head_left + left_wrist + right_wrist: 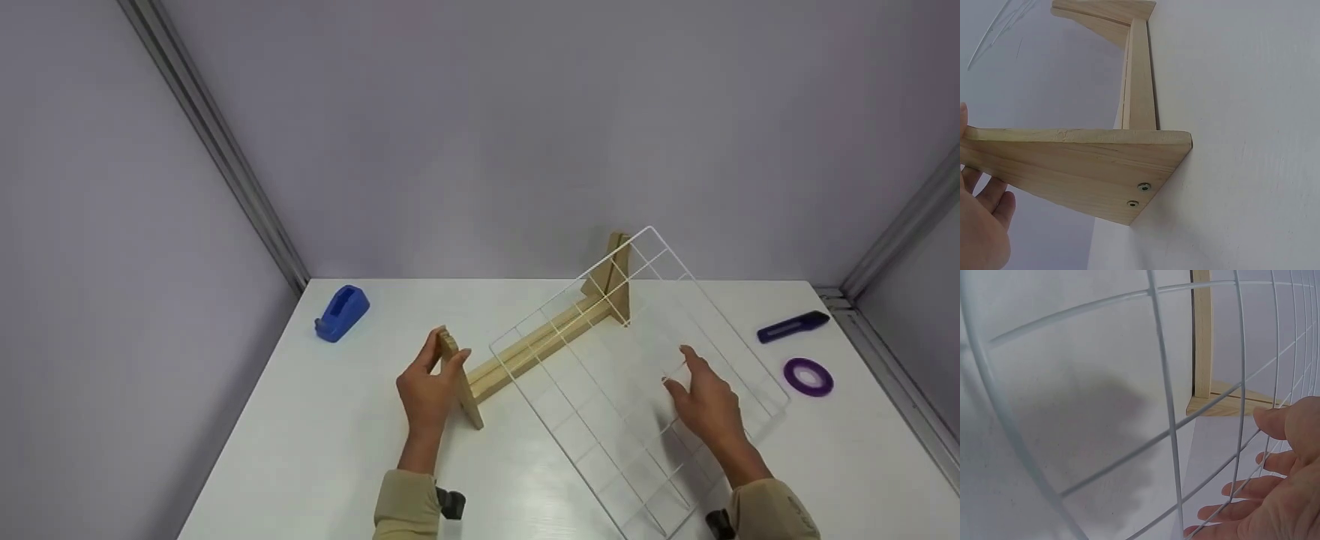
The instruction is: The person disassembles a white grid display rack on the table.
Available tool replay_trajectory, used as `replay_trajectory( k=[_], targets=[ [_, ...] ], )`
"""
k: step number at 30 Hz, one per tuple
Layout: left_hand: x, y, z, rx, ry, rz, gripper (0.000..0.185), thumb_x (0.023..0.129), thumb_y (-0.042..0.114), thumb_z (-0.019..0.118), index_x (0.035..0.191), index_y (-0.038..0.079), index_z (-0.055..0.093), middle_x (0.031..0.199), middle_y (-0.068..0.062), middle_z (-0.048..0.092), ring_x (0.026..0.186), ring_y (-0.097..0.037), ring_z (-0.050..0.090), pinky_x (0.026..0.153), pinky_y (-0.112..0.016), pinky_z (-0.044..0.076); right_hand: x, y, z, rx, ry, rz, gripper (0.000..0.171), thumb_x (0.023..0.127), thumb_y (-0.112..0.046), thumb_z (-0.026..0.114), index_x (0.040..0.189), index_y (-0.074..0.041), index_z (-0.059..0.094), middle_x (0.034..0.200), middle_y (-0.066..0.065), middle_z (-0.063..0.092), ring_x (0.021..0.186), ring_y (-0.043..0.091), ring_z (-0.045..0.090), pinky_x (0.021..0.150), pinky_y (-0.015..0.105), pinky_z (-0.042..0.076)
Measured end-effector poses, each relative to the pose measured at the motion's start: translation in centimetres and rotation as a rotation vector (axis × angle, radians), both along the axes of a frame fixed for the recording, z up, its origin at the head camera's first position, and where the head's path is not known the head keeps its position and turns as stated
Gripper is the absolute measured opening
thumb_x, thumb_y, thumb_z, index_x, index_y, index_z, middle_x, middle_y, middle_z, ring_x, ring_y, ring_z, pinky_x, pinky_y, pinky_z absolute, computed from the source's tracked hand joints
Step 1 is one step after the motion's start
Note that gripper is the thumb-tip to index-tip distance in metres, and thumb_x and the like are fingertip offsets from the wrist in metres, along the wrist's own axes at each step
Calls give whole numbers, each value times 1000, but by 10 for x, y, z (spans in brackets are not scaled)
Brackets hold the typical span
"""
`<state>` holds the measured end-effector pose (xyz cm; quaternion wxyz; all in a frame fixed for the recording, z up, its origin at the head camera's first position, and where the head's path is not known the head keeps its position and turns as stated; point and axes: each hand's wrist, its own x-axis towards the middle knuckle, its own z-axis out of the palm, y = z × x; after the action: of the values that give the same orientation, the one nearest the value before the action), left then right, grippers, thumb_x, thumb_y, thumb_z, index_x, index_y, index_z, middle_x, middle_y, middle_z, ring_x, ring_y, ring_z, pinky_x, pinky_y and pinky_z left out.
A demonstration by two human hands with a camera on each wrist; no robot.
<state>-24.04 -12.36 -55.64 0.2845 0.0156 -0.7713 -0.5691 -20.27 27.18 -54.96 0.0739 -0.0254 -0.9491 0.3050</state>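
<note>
My left hand (429, 386) pinches the upper end of the near end panel of a pale wooden stand (544, 341), thumb on one face and fingers on the other. Two bolt heads show low on that panel (1084, 174) in the left wrist view. A white wire grid (574, 409) slants over the table, its upper edge crossing the stand's bar and far end panel in the head view. My right hand (709, 405) holds the grid by its inner wires, thumb apart from the fingers, with wires running between them in the right wrist view.
On the white table (345, 450), a blue tape dispenser (343, 313) stands at the back left. At the right lie a dark blue cutter-like tool (793, 327) and a purple ring (808, 376). Pale walls (480, 142) rise behind and at both sides.
</note>
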Motion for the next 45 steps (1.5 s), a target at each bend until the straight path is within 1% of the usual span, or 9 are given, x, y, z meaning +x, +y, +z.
replay_trajectory(
  k=[2,5,7,10,13,16,24,33,45],
  targets=[
    [0,0,0,-3,24,-6,61,83,33,84,136,9,65,132,-10,67,116,-27,70,97,-42,56,0,0,-1,1,4,-2,66,100,-18,61,155,4,31,144,35,50,120,54,58,96,69,46],
    [-1,0,0,2,38,-13,60,84,32,84,136,10,65,133,-10,67,117,-28,70,96,-42,57,1,1,-3,1,0,-17,66,99,-19,63,154,3,34,117,33,65,94,45,65,89,67,49],
    [-1,1,0,8,36,-15,61,84,32,84,136,10,65,133,-10,67,117,-28,69,96,-42,57,1,1,-5,6,-3,-26,66,98,-19,64,153,3,36,95,28,67,78,34,60,84,66,50],
    [-1,1,0,19,26,-16,61,84,32,84,137,10,64,134,-9,66,118,-27,69,97,-42,56,2,2,-5,13,-10,-29,65,98,-19,65,153,3,37,81,20,62,70,26,52,78,62,51],
    [0,1,1,36,15,-15,61,84,30,84,137,10,64,135,-8,66,119,-27,68,98,-42,56,3,3,-7,24,-14,-14,65,98,-18,65,152,5,37,91,29,66,73,30,59,78,62,51],
    [0,1,1,43,8,-12,61,83,30,85,137,10,64,135,-8,66,120,-27,68,98,-43,56,4,4,-9,28,-12,0,64,98,-17,64,152,6,37,114,37,65,85,38,66,82,64,52],
    [2,3,1,49,-28,15,63,83,35,85,137,11,65,134,-8,67,121,-26,67,100,-44,55,7,6,-19,39,-10,29,62,99,-15,62,150,10,37,137,39,53,108,54,63,89,66,50],
    [3,5,-2,17,39,49,62,82,30,86,135,6,65,131,-12,68,117,-29,69,96,-44,57,7,9,-23,32,-140,22,64,101,-19,58,153,7,32,144,37,48,117,57,57,89,68,50],
    [6,7,-1,18,41,55,62,83,28,85,135,1,64,132,-13,67,118,-30,69,96,-43,56,8,14,-30,47,-243,-20,63,100,-19,59,153,2,33,144,35,49,120,60,53,88,76,43]
  ],
)
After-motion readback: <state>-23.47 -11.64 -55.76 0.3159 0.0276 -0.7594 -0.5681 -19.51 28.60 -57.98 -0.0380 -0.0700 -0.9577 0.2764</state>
